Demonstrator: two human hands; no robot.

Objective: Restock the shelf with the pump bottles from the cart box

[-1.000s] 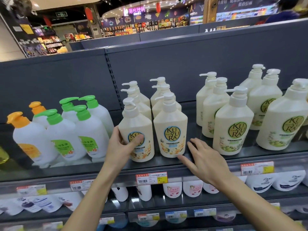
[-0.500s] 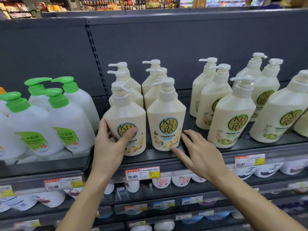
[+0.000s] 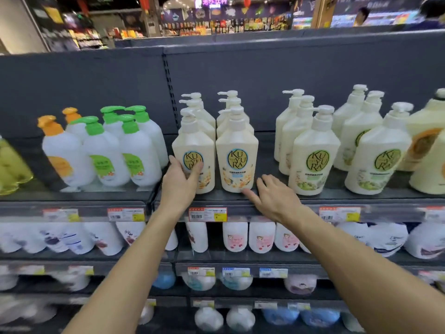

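Two rows of cream pump bottles with blue-ringed labels stand on the top shelf. My left hand grips the lower front of the left front bottle, thumb across its label. Beside it stands the right front bottle, upright at the shelf edge. My right hand lies open with fingers spread, its fingertips at that bottle's base on the right. The cart box is out of view.
Cream bottles with green labels stand to the right, white bottles with green caps and orange caps to the left. Price tags line the shelf rail. Lower shelves hold more white bottles.
The view has shifted, so the shelf sits differently in frame. Both hands stay at the two front bottles, left still gripping, right still open at the base.
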